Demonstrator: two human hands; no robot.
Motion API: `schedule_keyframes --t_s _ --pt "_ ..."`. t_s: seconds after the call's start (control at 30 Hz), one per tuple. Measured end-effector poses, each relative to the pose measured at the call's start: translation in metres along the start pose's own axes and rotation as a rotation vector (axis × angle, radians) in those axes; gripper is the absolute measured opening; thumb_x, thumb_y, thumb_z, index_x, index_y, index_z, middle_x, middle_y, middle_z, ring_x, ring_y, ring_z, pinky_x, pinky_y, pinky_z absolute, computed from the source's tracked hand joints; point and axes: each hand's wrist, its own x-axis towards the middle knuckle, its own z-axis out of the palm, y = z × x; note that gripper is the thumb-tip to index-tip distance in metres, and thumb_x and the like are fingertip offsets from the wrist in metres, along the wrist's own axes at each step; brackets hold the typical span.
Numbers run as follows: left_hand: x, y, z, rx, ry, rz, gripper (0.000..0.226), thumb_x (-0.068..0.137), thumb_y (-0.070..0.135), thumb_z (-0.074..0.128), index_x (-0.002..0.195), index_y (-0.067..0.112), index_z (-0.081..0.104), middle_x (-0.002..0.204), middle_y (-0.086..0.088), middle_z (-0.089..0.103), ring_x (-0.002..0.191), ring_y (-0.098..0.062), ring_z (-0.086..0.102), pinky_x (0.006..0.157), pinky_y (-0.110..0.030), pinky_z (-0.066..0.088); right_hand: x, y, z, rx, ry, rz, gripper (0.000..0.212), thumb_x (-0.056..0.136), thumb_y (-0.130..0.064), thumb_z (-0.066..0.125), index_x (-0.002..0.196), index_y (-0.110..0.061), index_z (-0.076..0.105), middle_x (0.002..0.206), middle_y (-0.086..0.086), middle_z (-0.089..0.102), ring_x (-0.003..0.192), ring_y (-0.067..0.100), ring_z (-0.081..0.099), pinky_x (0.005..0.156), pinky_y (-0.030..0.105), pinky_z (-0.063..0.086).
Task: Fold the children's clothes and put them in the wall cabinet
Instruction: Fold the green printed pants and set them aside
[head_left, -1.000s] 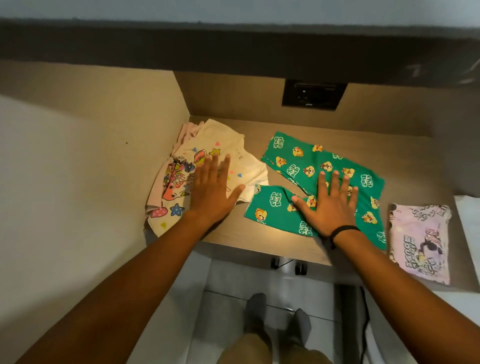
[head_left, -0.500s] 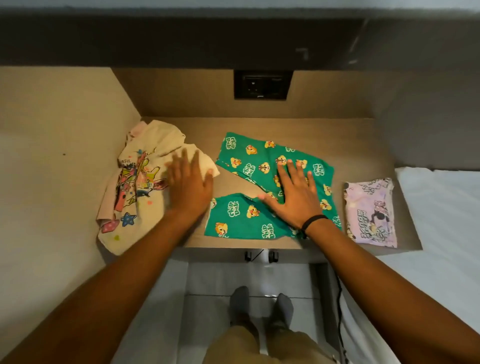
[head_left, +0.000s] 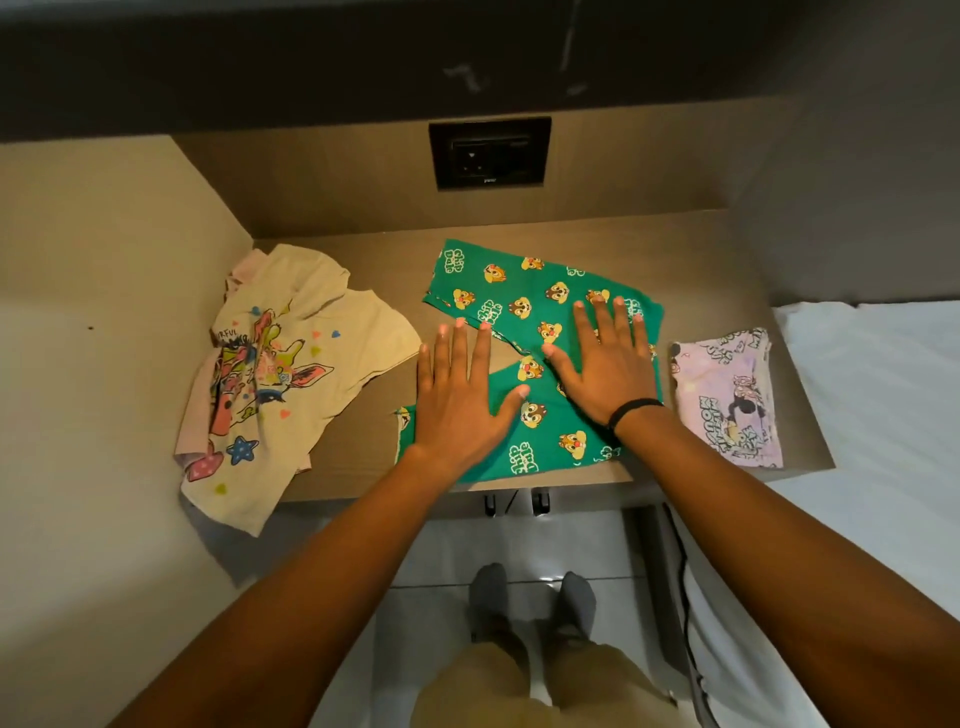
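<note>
Pressing both palms flat, fingers spread and gripping nothing, we have our left hand on the near leg of the green cartoon-print cotton trousers and our right hand on their waist part, mid-way along the brown wooden shelf. A crumpled cream printed T-shirt lies well left; a folded lilac printed garment sits just right.

Bare shelf strip left of left hand fingers, up to cream shirt. Beyond fingertips: green pants, then clear shelf to back wall socket. Right of right hand fingers: narrow gap, folded pink garment.
</note>
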Motion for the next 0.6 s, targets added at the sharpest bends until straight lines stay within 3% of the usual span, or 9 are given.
schedule_keyframes --t_s 0.23,0.3,0.37,0.43,0.5,0.6 --pt "0.006 0.003 0.007 0.002 -0.052 0.047 0.085 0.101 0.078 0.015 0.169 0.03 -0.001 0.178 -0.009 -0.004 0.164 -0.029 -0.011 0.131 -0.056 -0.001 -0.011 0.007 0.009 -0.018 -0.046 -0.044 0.086 0.099 -0.076 0.011 0.165 -0.021 0.006 0.173 0.011 0.005 0.159 0.029 -0.001 0.128 0.051 0.001" --pt "-0.006 0.0 -0.003 -0.062 0.011 0.094 0.084 0.102 0.076 0.022 0.169 0.027 0.008 0.178 -0.007 0.0 0.164 -0.029 -0.009 0.132 -0.053 -0.002 -0.021 0.007 -0.003 0.057 -0.023 -0.081 0.084 0.1 -0.074 0.02 0.165 -0.021 0.014 0.172 0.012 0.012 0.159 0.031 0.004 0.128 0.051 0.005" --pt "-0.034 -0.012 -0.008 -0.11 0.058 0.198 0.084 0.101 0.077 0.029 0.168 0.025 0.022 0.177 -0.006 0.012 0.164 -0.029 0.001 0.133 -0.05 0.0 -0.05 0.011 -0.012 0.104 0.039 -0.171 0.078 0.1 -0.071 0.032 0.16 -0.021 0.03 0.166 0.011 0.03 0.156 0.032 0.021 0.126 0.052 0.019" --pt "-0.074 -0.03 -0.004 -0.082 0.056 0.321 0.088 0.098 0.081 0.038 0.165 0.023 0.033 0.174 -0.005 0.024 0.163 -0.029 0.013 0.132 -0.052 0.009 -0.09 0.022 -0.011 0.095 0.042 -0.29 0.074 0.098 -0.072 0.037 0.151 -0.021 0.046 0.154 0.01 0.046 0.143 0.031 0.041 0.119 0.052 0.032" --pt "-0.107 -0.049 0.008 0.009 0.026 0.398 0.089 0.096 0.08 0.047 0.162 0.021 0.04 0.171 -0.006 0.033 0.161 -0.031 0.023 0.13 -0.054 0.022 -0.125 0.036 0.0 0.031 -0.018 -0.369 0.076 0.097 -0.074 0.038 0.15 -0.021 0.048 0.152 0.01 0.049 0.14 0.032 0.046 0.116 0.054 0.036" --pt "-0.121 -0.066 0.016 0.007 0.082 0.433 0.064 0.101 0.049 0.064 0.155 0.017 0.05 0.162 -0.008 0.047 0.154 -0.03 0.037 0.124 -0.054 0.037 -0.14 0.05 0.013 -0.022 -0.023 -0.434 0.066 0.098 -0.062 0.042 0.151 -0.023 0.05 0.155 0.01 0.049 0.141 0.034 0.047 0.112 0.059 0.042"
